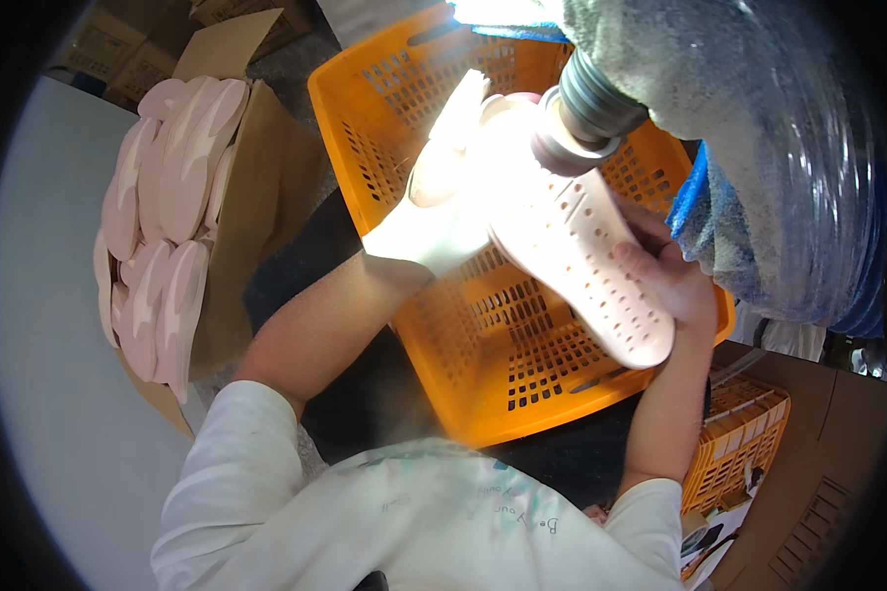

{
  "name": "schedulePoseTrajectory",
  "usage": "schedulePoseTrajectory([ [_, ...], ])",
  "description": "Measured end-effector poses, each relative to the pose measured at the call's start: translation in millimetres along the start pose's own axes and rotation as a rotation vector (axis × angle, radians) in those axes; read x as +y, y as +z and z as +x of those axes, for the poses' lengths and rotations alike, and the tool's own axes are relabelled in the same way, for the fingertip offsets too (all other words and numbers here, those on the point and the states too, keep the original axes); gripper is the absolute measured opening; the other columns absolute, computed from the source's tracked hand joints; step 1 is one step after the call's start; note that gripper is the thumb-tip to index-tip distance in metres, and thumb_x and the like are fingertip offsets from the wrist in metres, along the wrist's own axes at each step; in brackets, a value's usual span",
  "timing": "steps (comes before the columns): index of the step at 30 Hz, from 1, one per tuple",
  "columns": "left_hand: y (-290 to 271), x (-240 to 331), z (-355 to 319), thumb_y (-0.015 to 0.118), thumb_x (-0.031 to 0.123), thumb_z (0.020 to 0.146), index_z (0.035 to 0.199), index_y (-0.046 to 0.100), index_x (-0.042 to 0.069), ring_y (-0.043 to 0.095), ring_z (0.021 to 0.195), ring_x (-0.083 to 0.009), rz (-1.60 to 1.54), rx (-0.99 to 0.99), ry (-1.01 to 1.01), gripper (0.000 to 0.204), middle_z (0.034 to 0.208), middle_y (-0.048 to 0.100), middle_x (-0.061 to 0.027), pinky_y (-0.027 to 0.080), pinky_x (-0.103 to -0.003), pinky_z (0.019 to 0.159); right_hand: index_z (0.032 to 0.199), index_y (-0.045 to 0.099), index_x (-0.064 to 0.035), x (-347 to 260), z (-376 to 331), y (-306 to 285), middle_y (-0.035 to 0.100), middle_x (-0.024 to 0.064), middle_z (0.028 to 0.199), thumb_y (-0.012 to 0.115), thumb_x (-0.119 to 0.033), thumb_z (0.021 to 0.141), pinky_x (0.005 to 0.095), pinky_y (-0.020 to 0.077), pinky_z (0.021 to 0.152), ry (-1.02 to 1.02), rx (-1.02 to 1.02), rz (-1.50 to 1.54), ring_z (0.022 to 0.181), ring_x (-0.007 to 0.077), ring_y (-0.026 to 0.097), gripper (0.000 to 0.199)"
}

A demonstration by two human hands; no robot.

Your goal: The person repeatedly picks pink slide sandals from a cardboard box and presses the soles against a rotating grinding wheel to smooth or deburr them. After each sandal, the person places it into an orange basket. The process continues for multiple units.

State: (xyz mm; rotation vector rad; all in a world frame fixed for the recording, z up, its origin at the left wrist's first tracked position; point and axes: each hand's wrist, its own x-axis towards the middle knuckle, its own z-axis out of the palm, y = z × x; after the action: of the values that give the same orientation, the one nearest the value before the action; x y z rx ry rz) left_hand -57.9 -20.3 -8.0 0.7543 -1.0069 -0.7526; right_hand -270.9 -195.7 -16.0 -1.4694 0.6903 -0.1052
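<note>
Orange basket [483, 394] fills mid-frame; above it both hands, left hand [434, 231] and right hand [675, 281], fingers wrapped, press a light, flexible perforated pink insole [581, 266] by its edges against a grey spindle [586, 108].

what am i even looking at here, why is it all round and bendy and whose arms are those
This is one picture from a wide fisheye camera worn on a person's head, looking down, so straight edges curve. The arms are that person's own. The left hand, in a white glove, and the bare right hand together hold a pale pink perforated shoe sole against a grey round machine head. Below is an orange plastic basket. To the left, a cardboard box holds stacked pink soles. Both hands have a closed grip.
</note>
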Motion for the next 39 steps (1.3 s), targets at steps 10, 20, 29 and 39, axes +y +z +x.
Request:
schedulePoseTrajectory([
  [10,16.8,-6.0,-5.9,0.059,0.042,0.100,0.145,0.048,0.007,0.058,0.127,-0.0262,-0.629,0.069,-0.081,0.058,0.139,0.058,-0.0134,0.045,-0.044,0.112,0.138,0.057,0.0069,-50.1,-7.3,-36.0,0.068,0.0146,0.124,0.079,-0.016,0.085,0.0325,0.0517,0.093,-0.069,0.148,-0.185,0.106,0.0189,0.066,0.062],
  [20,17.8,-11.3,-0.5,0.048,0.041,0.109,0.134,0.058,0.008,0.061,0.118,-0.0208,-0.394,0.255,-0.120,0.042,0.130,0.064,-0.0092,0.047,-0.039,0.107,0.132,0.060,0.0061,-42.6,-11.7,-25.9,0.069,0.0139,0.120,0.079,-0.014,0.085,0.0322,0.0530,0.089,-0.075,0.149,-0.140,0.101,0.0187,0.067,0.055],
  [29,9.8,-15.7,9.6,0.056,0.041,0.102,0.143,0.045,0.006,0.062,0.121,-0.0280,-0.697,0.187,-0.140,0.055,0.135,0.060,-0.0170,0.049,-0.045,0.107,0.128,0.063,0.0053,-36.1,-35.0,-16.1,0.071,0.0133,0.115,0.079,-0.011,0.084,0.0319,0.0542,0.085,-0.048,0.181,-0.104,0.097,0.0186,0.068,0.049],
  [39,13.7,-45.1,-4.6,0.065,0.040,0.094,0.153,0.030,0.003,0.062,0.123,-0.0360,-0.752,0.090,-0.154,0.078,0.139,0.054,-0.0255,0.052,-0.051,0.107,0.122,0.067,0.0045,-62.5,-42.4,-28.6,0.072,0.0126,0.110,0.080,-0.009,0.084,0.0316,0.0555,0.081,-0.106,0.246,-0.415,0.093,0.0184,0.069,0.043],
])
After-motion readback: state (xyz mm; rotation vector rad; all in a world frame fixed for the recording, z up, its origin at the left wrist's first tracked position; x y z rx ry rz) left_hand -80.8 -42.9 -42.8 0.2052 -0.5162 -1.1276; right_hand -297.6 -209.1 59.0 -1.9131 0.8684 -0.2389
